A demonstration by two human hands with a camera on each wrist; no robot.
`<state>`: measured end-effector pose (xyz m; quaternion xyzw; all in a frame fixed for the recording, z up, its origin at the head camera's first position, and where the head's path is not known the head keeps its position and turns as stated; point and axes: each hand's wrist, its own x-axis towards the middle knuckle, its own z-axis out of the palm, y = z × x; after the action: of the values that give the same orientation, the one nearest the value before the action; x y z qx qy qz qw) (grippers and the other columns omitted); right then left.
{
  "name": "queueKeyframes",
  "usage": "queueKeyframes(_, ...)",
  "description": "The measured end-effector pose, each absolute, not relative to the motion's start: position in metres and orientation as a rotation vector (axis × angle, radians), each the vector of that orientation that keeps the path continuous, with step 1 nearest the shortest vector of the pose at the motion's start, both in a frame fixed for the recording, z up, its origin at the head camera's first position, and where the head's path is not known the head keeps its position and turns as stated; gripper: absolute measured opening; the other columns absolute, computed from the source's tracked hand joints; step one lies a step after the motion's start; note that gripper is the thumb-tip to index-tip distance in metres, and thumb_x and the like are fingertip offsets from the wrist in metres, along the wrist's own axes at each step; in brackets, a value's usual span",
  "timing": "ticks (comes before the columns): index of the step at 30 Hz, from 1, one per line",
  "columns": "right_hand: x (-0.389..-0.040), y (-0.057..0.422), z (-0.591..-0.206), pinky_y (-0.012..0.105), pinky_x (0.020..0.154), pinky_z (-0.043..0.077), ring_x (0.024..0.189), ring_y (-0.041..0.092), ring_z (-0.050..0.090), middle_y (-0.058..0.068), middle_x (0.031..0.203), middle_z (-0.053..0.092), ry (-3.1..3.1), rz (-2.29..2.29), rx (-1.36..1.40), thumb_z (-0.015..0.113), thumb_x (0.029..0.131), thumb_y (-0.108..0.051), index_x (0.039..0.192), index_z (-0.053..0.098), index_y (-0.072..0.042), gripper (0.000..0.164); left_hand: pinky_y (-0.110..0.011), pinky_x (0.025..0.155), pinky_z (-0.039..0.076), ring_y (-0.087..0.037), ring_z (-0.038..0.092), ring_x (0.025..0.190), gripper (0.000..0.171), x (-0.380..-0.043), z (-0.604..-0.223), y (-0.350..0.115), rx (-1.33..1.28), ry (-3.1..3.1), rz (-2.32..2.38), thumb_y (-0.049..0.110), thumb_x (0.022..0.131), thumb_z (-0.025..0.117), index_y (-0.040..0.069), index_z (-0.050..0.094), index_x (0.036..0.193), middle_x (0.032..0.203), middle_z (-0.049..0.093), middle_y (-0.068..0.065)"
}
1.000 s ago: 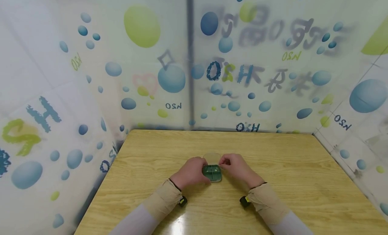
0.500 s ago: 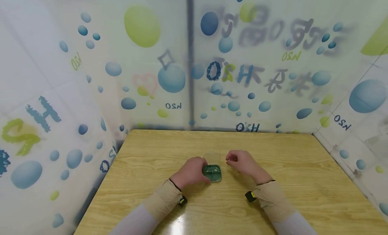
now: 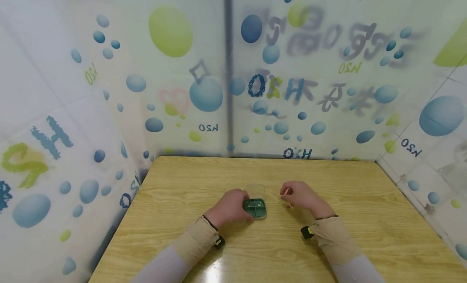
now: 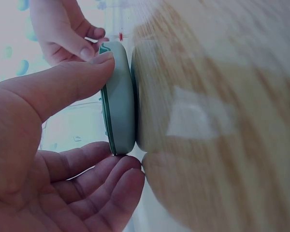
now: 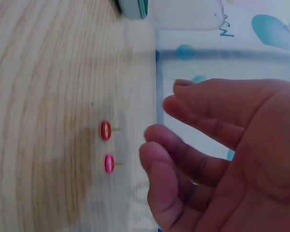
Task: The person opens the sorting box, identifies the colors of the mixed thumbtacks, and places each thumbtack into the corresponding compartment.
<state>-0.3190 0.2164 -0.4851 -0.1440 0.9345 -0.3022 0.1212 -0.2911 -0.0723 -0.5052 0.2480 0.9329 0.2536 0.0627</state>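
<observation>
My left hand (image 3: 230,206) grips the left side of a small green compartment case (image 3: 255,210), its thumb on the near edge. Its clear lid (image 3: 255,190) stands open at the far side, and a tiny pale piece (image 3: 259,204) lies in one compartment. In the left wrist view the case (image 4: 121,101) sits between thumb and fingers. To the right my right hand (image 3: 300,194) hovers over the table, fingers loosely curved with nothing visible between them. Near its fingertips lie a red ring-shaped earring (image 5: 106,130) and a pink one (image 5: 109,164), each with a thin post.
The wooden table (image 3: 182,177) runs back to a patterned curtain (image 3: 204,133) printed with blue and green bubbles. More printed sheeting (image 3: 434,161) closes off the right side. Small black cameras are strapped to both wrists.
My right hand has moved away from the case toward the right, and the earrings have come into sight under it. The left hand and the case have stayed in place.
</observation>
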Motion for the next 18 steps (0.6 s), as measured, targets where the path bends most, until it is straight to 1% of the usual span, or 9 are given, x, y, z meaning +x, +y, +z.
queueKeyframes(4,-0.321,0.222,-0.488,0.031,0.060,0.047,0.063,0.015,0.059,0.001,0.078,0.067,2.742,-0.819,-0.415,0.072,0.099,-0.013,0.095,0.073,-0.011,0.005,-0.031,0.079,0.055,-0.013,0.063,0.087,0.057,-0.291,-0.505,-0.073,0.751,2.814,0.773,0.037,0.075,0.098,0.007,0.073,0.116,0.105,0.072,-0.004)
queueKeyframes(9,-0.322,0.227,-0.491,0.031,0.060,0.046,0.065,0.016,0.056,0.000,0.076,0.067,2.720,-0.799,-0.407,0.071,0.098,-0.012,0.090,0.073,-0.014,0.009,-0.031,0.079,0.055,-0.012,0.062,0.086,0.056,-0.292,-0.506,-0.073,0.758,2.814,0.765,0.038,0.076,0.097,0.008,0.073,0.117,0.104,0.072,-0.003)
queueKeyframes(13,-0.322,0.230,-0.492,0.031,0.060,0.044,0.066,0.017,0.055,0.000,0.077,0.067,2.701,-0.784,-0.402,0.071,0.097,-0.011,0.086,0.073,-0.014,0.012,-0.030,0.077,0.054,-0.012,0.061,0.085,0.055,-0.293,-0.507,-0.073,0.762,2.817,0.758,0.039,0.076,0.097,0.008,0.073,0.116,0.103,0.071,-0.003)
queueKeyframes(18,-0.322,0.233,-0.494,0.030,0.061,0.045,0.067,0.017,0.055,0.000,0.080,0.066,2.697,-0.754,-0.383,0.074,0.094,-0.005,0.084,0.071,-0.014,0.014,-0.030,0.077,0.054,-0.012,0.061,0.084,0.055,-0.292,-0.506,-0.073,0.764,2.818,0.761,0.038,0.076,0.097,0.008,0.074,0.115,0.102,0.071,-0.003)
